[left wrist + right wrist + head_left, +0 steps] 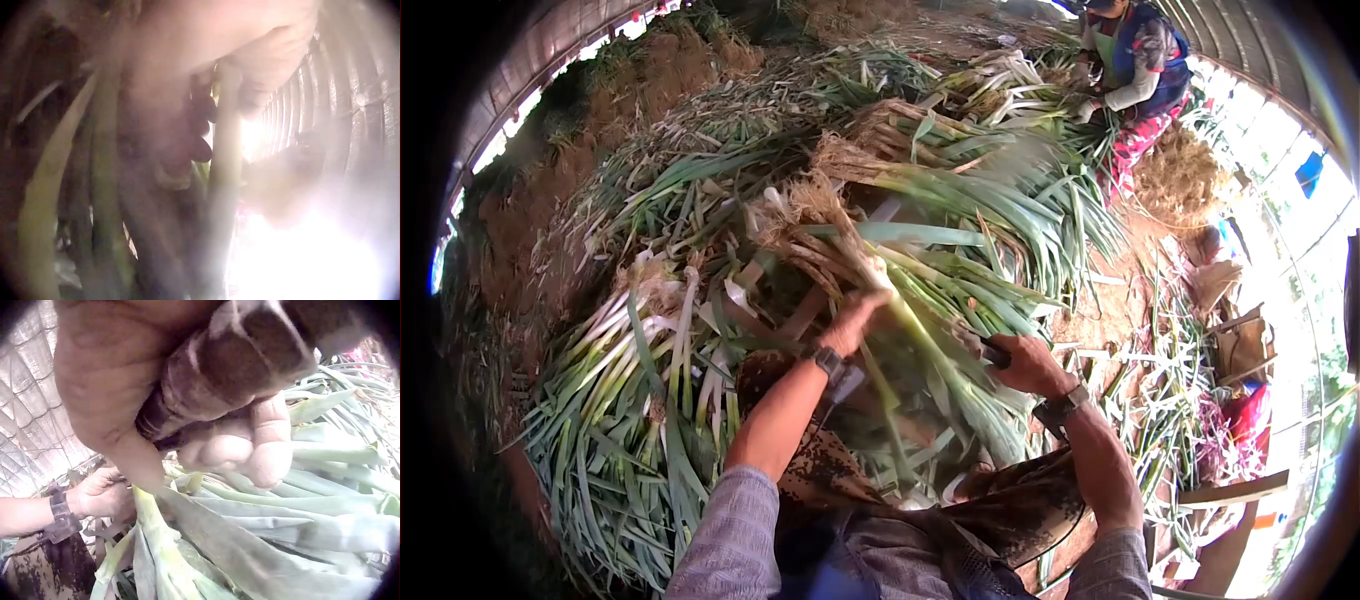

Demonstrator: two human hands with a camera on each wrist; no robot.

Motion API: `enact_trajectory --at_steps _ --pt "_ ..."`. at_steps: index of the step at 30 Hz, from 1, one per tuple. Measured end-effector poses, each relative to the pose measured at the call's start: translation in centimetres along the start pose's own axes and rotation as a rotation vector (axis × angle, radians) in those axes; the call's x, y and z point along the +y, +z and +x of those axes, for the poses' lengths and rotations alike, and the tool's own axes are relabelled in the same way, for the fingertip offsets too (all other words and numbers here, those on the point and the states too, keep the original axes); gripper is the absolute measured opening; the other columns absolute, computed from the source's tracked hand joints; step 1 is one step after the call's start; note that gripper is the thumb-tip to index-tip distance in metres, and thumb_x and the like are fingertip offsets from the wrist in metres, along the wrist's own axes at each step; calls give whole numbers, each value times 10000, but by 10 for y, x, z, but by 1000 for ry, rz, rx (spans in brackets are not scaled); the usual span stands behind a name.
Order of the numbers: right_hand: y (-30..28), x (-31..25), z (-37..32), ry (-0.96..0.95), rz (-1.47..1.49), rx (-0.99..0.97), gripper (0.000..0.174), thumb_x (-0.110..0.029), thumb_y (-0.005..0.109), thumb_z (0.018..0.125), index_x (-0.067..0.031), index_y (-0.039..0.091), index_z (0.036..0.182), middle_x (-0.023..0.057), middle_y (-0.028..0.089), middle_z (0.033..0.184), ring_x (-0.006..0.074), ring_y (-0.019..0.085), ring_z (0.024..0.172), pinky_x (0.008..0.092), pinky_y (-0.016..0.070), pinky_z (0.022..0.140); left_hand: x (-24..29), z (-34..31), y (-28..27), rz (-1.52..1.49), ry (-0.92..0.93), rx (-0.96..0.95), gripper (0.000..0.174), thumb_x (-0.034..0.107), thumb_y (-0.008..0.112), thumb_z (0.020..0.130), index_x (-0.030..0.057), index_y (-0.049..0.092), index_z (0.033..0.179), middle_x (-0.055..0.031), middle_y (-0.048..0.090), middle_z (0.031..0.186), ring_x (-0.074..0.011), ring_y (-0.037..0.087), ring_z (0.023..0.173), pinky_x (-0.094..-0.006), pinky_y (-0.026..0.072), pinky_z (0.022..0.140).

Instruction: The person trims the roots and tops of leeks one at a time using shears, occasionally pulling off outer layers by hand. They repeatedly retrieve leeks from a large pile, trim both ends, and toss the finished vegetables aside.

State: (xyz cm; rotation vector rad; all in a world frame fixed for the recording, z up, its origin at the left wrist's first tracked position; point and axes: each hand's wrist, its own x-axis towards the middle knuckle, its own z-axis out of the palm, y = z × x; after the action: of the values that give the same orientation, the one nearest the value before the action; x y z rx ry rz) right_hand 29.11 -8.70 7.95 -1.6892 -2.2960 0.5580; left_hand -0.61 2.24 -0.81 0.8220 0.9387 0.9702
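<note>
My left hand [855, 322] grips a leek [920, 330] by its pale stalk, roots up and leaves slanting down to the right. In the left wrist view, blurred and glary, the stalk [225, 156] runs below the curled fingers. My right hand [1032, 367] is beside the leaves, curled round a tool's dark handle [997, 353]. The right wrist view shows that handle thick and wrapped [219, 369], with the fingertips [272, 464] curled under it close over the green leaves. The tool's working end is blurred. Behind the left hand lies a pile of rooted leeks [1000, 285].
More leeks [630, 400] are heaped on my left, and further bundles [960, 140] lie ahead. Another person [1135, 75] works at the far right. Loose leaves [1140, 420] litter the ground at right, near a wooden board [1235, 490]. Curved sheeting encloses the place.
</note>
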Motion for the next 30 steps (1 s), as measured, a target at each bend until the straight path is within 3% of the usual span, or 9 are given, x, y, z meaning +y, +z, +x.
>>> enact_trajectory --at_steps 3,6,9,13,15,17,21,24,30 --pt "4 3 -9 -36 65 55 331 -223 713 740 -87 665 1039 152 657 748 356 639 699 433 508 643 -47 6 -4 110 -76 -22 376 322 716 832 79 645 1111 -5 635 990 -114 582 837 -272 474 709" --pt "15 11 -10 -42 -85 27 322 -221 703 752 -79 660 1038 152 657 725 361 639 681 451 504 634 -69 11 -1 283 0 178 416 345 715 822 54 657 1113 0 627 1001 -131 549 922 -296 429 824" --pt "19 13 -3 -31 -162 71 297 -235 696 767 -77 656 1016 148 649 702 359 632 662 455 494 612 -51 -3 12 203 128 75 413 343 727 809 -13 668 1010 -35 654 944 -138 559 867 -314 441 818" --pt "15 -12 7 -129 -67 98 243 -247 671 804 -84 649 983 140 639 685 360 620 643 458 473 580 -52 0 8 304 72 51 359 319 688 853 30 679 1067 -6 650 995 -116 545 927 -306 425 830" --pt "5 -31 15 -14 -42 1 244 -239 663 802 -99 647 1002 144 642 704 365 618 655 460 469 584 -43 -10 15 296 92 1 300 279 687 864 34 688 1037 -2 658 976 -103 560 918 -294 430 834" --pt "3 -41 22 -94 -93 101 243 -229 655 799 -111 647 1011 148 642 714 367 618 673 462 467 594 -56 -3 15 270 119 21 282 269 689 867 39 689 1031 -2 663 961 -100 581 884 -284 453 804" --pt "11 -43 39 -72 -90 58 240 -208 641 793 -119 657 1016 159 635 707 363 619 679 471 460 594 -49 -12 17 154 18 35 221 240 697 876 63 683 1007 -2 676 912 -94 632 774 -256 513 665" --pt "15 -49 47 -73 -46 66 239 -212 631 807 -126 666 1027 162 632 700 362 619 673 473 462 595 -52 -12 13 197 51 25 214 246 693 882 71 669 1003 -10 678 883 -102 642 722 -261 527 597" --pt "21 -54 58 -51 -56 77 207 -227 608 841 -122 680 1005 159 636 704 368 619 671 487 462 596 -55 -13 12 114 33 -7 236 256 684 886 85 651 1045 -16 676 939 -112 647 784 -270 539 622"
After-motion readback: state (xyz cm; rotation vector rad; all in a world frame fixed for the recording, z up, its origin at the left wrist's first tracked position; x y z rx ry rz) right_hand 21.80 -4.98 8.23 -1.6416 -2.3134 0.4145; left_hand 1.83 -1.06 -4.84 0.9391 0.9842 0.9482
